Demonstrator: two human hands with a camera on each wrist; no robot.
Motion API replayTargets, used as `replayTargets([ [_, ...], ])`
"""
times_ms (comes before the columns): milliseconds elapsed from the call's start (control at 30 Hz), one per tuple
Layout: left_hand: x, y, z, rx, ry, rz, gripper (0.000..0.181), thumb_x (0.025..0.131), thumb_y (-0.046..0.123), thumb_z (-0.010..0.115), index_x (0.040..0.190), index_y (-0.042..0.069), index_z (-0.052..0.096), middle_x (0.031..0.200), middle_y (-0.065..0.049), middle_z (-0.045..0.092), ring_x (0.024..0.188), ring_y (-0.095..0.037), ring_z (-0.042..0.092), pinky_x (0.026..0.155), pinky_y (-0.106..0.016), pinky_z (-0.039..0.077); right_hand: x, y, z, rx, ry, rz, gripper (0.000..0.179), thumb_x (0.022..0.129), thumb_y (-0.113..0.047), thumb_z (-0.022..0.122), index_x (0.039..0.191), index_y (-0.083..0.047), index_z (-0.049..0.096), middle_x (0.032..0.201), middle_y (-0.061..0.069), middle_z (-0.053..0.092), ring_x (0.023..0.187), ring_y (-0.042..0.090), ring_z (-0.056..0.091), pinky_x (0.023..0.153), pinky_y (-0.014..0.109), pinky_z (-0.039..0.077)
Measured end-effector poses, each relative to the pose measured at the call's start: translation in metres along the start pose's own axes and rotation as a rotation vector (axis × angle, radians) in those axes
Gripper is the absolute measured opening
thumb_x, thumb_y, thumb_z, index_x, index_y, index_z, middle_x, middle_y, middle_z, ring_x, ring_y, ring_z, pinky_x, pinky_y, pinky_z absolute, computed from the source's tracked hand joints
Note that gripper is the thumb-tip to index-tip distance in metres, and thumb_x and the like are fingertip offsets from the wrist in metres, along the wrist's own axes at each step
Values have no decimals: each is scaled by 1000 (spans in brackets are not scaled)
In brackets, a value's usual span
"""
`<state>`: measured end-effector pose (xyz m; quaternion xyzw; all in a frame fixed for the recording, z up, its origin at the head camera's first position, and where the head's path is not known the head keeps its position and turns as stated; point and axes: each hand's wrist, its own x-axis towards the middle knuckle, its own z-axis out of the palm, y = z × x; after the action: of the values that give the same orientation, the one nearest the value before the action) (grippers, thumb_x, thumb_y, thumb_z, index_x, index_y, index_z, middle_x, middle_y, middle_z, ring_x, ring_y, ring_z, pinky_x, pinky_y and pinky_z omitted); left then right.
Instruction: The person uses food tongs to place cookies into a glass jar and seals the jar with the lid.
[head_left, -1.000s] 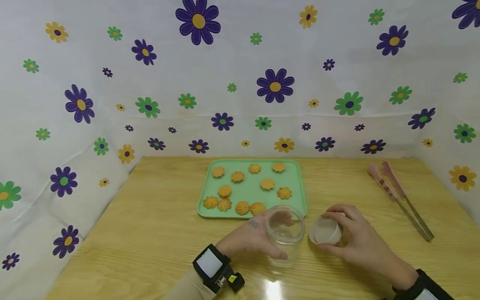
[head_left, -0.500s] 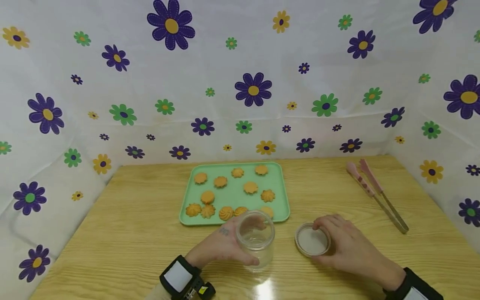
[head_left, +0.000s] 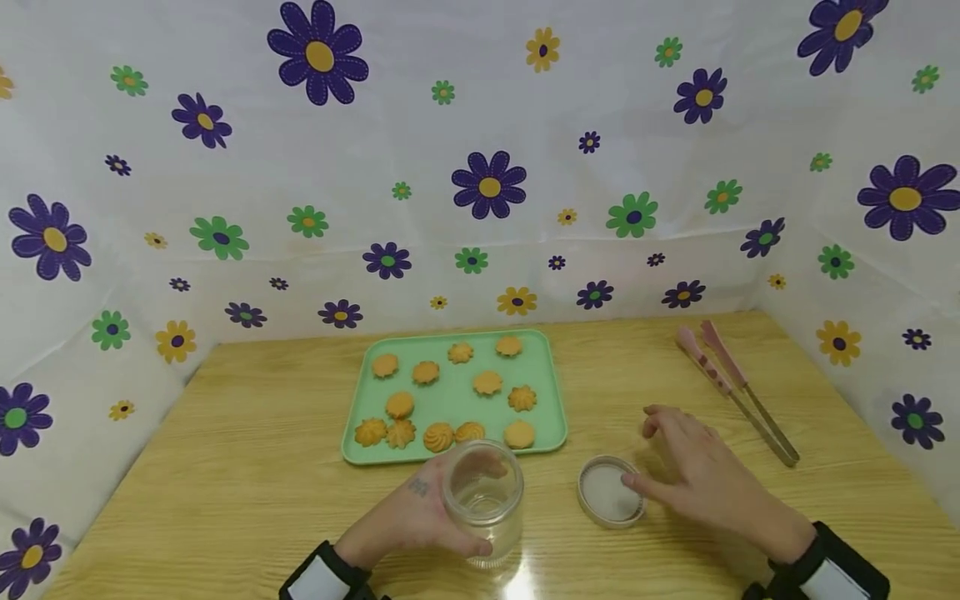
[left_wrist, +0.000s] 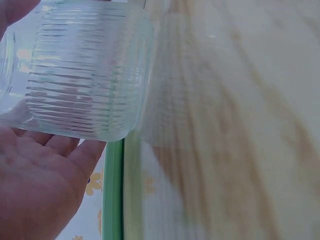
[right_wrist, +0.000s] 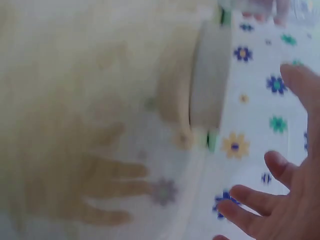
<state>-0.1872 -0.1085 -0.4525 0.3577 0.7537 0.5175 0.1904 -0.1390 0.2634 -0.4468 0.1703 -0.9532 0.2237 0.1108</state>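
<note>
My left hand [head_left: 412,517] grips a clear glass jar [head_left: 497,533], thumb on the near side and fingers round the far side. The jar stands upright with its mouth uncovered, and ribbed walls show in the left wrist view. To its right a round pale lid [head_left: 609,493] lies flat on the table, hollow side up. Beside that lid is my right hand [head_left: 705,487], fingers spread and holding nothing, its thumb tip overlapping the lid's edge in the head view. In the right wrist view the lid [right_wrist: 211,77] appears edge-on, apart from the fingers.
Behind the jar, a green tray [head_left: 457,408] bears several golden cookies [head_left: 438,437]. Tongs [head_left: 738,396] with pink ends lie on the wooden table [head_left: 247,467] at the right. A flowered white cloth [head_left: 420,142] hangs along the back and sides.
The lid has been turned down flat onto the table, and my right hand has let go and spread its fingers. My left hand keeps its hold on the jar. The head view has shifted right.
</note>
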Motion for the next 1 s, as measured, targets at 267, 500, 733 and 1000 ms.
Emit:
replayTargets([
  [267, -9, 0, -1, -10, 19, -14, 88, 64, 18, 97, 139, 24, 53, 132, -3, 64, 125, -23, 58, 113, -37, 42, 6, 62, -12, -138, 337, -16, 32, 75, -12, 86, 89, -8, 57, 69, -5, 45, 64, 8, 37, 57, 25, 30],
  [500, -15, -4, 1, -66, 26, 9, 86, 63, 11, 96, 138, 20, 55, 131, -9, 64, 125, -30, 59, 112, -35, 43, 9, 90, -24, -172, 199, 197, 31, 85, -15, 78, 104, 3, 62, 92, 22, 59, 78, 33, 52, 62, 40, 39],
  [733, -15, -4, 3, -33, 24, -5, 84, 64, 14, 95, 137, 19, 55, 131, -6, 65, 124, -27, 60, 112, -37, 44, 14, 108, -33, -155, -5, 367, 63, 90, -30, 71, 129, 15, 50, 117, 37, 52, 94, 44, 54, 70, 54, 48],
  [1000, -10, 0, 1, -34, 10, -29, 87, 65, 17, 95, 140, 28, 52, 132, -1, 64, 125, -21, 59, 111, -37, 43, 17, 115, -38, -136, -62, 441, 32, 96, -26, 62, 85, 3, 52, 71, 11, 47, 61, 23, 47, 49, 33, 36],
])
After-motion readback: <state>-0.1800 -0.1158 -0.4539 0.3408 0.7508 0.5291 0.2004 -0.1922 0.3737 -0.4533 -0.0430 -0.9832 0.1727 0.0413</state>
